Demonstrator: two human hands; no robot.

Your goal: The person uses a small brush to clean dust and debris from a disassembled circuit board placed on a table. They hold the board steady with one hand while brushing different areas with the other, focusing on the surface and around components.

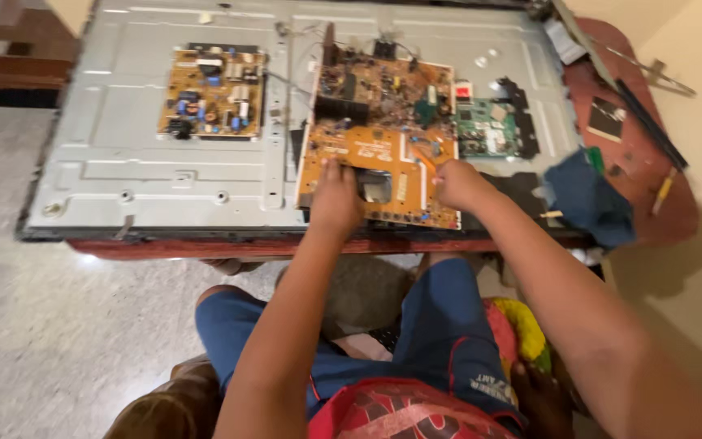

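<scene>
While both hands press on large orange circuit board (377,167) atop opened TV back panel (123,154) on tabletop (652,195): left hand (335,199) fingers curled on board's near edge; right hand (458,184) closed, pinching edge. Step judged: board seating or lifting. Next move needs even, careful grip.

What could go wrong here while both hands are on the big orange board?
1. The left hand and right hand press bare on the orange board; its solder points may prick, or skin static may harm parts.
2. Thin wires run off the board's top; lifting it could tear them.
3. The blue cloth hangs at the table edge and might slip off.
</scene>
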